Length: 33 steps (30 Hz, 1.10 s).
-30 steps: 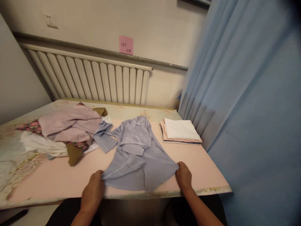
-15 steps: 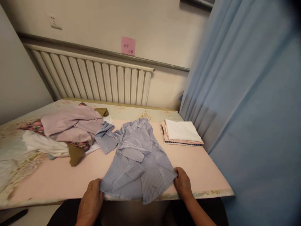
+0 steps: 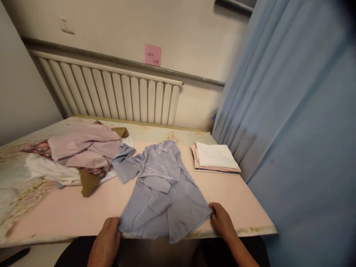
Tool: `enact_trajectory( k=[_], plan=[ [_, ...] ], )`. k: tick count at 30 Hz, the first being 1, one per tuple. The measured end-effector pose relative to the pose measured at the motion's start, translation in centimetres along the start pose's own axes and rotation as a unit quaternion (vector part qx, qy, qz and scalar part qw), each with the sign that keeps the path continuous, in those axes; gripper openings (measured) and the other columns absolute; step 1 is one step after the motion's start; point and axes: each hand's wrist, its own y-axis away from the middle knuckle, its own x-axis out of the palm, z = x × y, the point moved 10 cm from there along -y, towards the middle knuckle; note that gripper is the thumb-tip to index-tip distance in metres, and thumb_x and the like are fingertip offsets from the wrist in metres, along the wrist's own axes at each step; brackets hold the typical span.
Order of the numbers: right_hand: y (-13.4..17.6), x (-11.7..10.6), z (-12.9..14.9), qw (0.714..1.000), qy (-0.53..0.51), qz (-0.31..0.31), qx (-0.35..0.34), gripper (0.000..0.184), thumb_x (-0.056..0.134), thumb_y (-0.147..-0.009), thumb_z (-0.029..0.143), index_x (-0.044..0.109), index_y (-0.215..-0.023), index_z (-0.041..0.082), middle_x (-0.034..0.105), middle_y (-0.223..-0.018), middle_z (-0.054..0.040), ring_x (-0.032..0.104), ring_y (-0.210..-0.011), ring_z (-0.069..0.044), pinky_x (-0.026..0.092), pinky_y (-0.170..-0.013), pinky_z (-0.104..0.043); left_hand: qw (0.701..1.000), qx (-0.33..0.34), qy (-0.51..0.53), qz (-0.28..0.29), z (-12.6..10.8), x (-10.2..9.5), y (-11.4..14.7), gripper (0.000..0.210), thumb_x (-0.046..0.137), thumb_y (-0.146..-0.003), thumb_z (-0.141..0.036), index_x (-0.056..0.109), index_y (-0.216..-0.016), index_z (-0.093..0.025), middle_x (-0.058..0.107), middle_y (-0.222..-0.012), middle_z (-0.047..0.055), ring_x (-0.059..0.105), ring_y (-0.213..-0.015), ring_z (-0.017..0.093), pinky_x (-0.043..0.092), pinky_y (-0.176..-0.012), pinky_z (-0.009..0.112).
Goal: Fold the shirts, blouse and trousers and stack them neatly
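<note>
A blue striped shirt (image 3: 180,196) lies spread on the table, collar towards the wall and hem at the near edge. One sleeve is folded across its middle, while the other bunches out to the left. My left hand (image 3: 107,237) pinches the left corner of the hem. At the right hem corner, my right hand (image 3: 222,220) grips the cloth between thumb and fingers. Between the two hands the hem is drawn wide, and part of it hangs slightly over the table edge.
On the left is a loose heap of clothes (image 3: 83,144) in pink, white, olive and floral. A folded stack (image 3: 217,155) with white cloth on top sits at the right. A blue curtain (image 3: 286,111) hangs beside the table (image 3: 63,215); a radiator (image 3: 125,92) lines the wall.
Both hands have moved slightly down towards me, the right one also a little outward, pulling the shirt's hem corners with them. The heap and stack stay put.
</note>
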Motion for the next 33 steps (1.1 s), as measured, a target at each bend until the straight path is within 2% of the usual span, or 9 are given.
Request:
enact_trajectory(
  k=[3,7,11,16,20,24,33],
  plan=[
    [-0.5,-0.2,-2.6,0.996,-0.043,0.022,0.071,0.037,0.038,-0.07,0.009,0.06,-0.097,0.021,0.068,-0.092,-0.0048,0.063,-0.088,-0.019,0.046,-0.083,-0.029,0.999,0.001,0.036,0.012,1.2,0.7,0.2,0.027,0.033,-0.086,-0.018,0.048,-0.108,-0.023,0.055,-0.114,0.008,0.059,-0.101,0.02,0.046,-0.091,0.036],
    [-1.4,-1.3,-4.1,0.99,-0.011,0.015,0.137,0.029,0.04,-0.078,0.022,0.061,-0.097,0.021,0.069,-0.088,-0.0048,0.065,-0.086,-0.021,0.046,-0.078,-0.03,0.998,-0.027,0.058,0.0,2.7,0.2,-0.6,0.036,0.031,-0.088,-0.024,0.049,-0.118,-0.018,0.059,-0.117,0.011,0.056,-0.113,0.022,0.04,-0.103,0.038],
    [-3.0,-0.7,-1.7,0.994,0.024,0.026,0.103,0.025,0.039,-0.085,0.031,0.06,-0.092,0.02,0.068,-0.088,-0.0059,0.063,-0.085,-0.022,0.043,-0.075,-0.029,0.995,-0.089,0.032,0.004,2.5,-1.2,-2.3,0.039,0.028,-0.091,-0.033,0.052,-0.116,-0.014,0.063,-0.115,0.014,0.058,-0.11,0.024,0.039,-0.101,0.038],
    [-4.6,0.3,0.7,0.993,0.07,0.029,0.091,0.018,0.045,-0.087,0.032,0.058,-0.085,0.02,0.066,-0.086,-0.0057,0.061,-0.08,-0.019,0.038,-0.071,-0.026,0.986,-0.131,0.004,0.099,0.4,-1.1,-3.9,0.028,0.033,-0.09,-0.036,0.056,-0.095,-0.021,0.069,-0.096,0.009,0.063,-0.093,0.024,0.044,-0.082,0.034],
    [-4.8,1.2,0.9,0.986,0.105,0.064,0.108,0.016,0.051,-0.087,0.031,0.056,-0.076,0.021,0.065,-0.078,-0.0032,0.059,-0.074,-0.017,0.033,-0.064,-0.025,0.977,-0.154,-0.031,0.142,-0.1,-0.4,-3.9,0.02,0.04,-0.086,-0.037,0.054,-0.089,-0.023,0.069,-0.088,0.008,0.064,-0.088,0.025,0.042,-0.072,0.033],
    [-4.7,1.8,0.9,0.982,0.138,0.085,0.098,0.015,0.05,-0.088,0.024,0.054,-0.074,0.02,0.065,-0.078,-0.0029,0.058,-0.074,-0.016,0.031,-0.063,-0.025,0.977,-0.155,-0.042,0.143,0.2,-0.1,-3.5,0.013,0.042,-0.083,-0.032,0.051,-0.088,-0.024,0.068,-0.089,0.008,0.065,-0.089,0.026,0.041,-0.07,0.032],
    [-4.8,1.8,-0.1,0.975,0.167,0.078,0.12,0.018,0.043,-0.09,0.02,0.056,-0.079,0.02,0.065,-0.081,-0.004,0.059,-0.077,-0.016,0.03,-0.064,-0.026,0.976,-0.151,-0.022,0.152,1.3,-0.1,-2.9,0.013,0.041,-0.084,-0.031,0.052,-0.088,-0.024,0.069,-0.084,0.006,0.065,-0.086,0.024,0.042,-0.073,0.032]
  ],
)
